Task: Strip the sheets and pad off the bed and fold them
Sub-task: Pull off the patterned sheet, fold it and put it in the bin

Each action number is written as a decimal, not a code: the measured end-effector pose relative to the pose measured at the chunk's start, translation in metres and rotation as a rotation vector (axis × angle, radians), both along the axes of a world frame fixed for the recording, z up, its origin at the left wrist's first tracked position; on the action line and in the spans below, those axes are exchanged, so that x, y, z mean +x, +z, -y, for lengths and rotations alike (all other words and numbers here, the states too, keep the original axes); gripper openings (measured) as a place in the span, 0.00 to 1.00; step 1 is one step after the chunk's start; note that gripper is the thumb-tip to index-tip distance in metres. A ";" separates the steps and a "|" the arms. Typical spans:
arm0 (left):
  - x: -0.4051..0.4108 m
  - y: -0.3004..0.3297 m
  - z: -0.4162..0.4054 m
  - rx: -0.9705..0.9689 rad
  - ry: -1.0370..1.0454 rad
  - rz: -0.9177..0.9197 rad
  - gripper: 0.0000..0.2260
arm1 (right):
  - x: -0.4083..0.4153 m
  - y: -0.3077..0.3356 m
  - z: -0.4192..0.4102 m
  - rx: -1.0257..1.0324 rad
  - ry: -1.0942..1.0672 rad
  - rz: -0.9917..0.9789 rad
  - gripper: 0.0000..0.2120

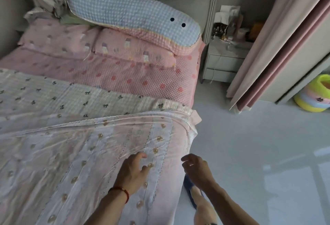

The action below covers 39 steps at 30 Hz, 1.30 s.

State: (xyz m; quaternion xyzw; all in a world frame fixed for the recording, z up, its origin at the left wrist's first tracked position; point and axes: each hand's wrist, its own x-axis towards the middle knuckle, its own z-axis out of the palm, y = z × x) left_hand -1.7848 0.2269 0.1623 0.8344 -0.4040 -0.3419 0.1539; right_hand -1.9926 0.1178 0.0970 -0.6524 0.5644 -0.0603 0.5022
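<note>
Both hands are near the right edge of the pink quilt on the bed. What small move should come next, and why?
Probably the right hand should close on the edge of the quilt. It hovers beside that edge with curled fingers and holds nothing, while the left hand lies on top of the cloth near the same edge. The quilt is spread over the bed and not yet lifted.

Pink quilted pad (75, 162) with tan dot motifs: spread flat over the near bed, wrinkled, its corner draped off the edge at 3 o'clock. Cream sheet (71, 99) with dark bow print: lies under it, showing as a band toward 12. Pink checked flower sheet (142, 80) covers the mattress further toward 12.
</note>
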 end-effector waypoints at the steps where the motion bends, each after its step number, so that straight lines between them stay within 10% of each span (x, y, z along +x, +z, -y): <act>1: -0.001 -0.006 0.018 0.048 0.023 0.001 0.16 | 0.007 -0.011 0.025 0.040 -0.022 0.008 0.15; 8: 0.018 -0.052 0.167 0.239 0.062 -0.058 0.21 | 0.075 -0.100 0.205 0.059 -0.036 -0.153 0.13; 16: 0.038 -0.077 0.209 0.288 0.194 -0.040 0.19 | 0.140 -0.182 0.289 -0.195 0.428 -0.295 0.28; 24: 0.034 -0.077 0.178 0.397 0.283 -0.087 0.17 | 0.142 -0.194 0.361 -0.018 0.560 -0.296 0.07; 39: 0.016 -0.081 0.170 0.188 0.923 -0.568 0.07 | 0.067 -0.078 0.243 -0.196 0.902 0.005 0.15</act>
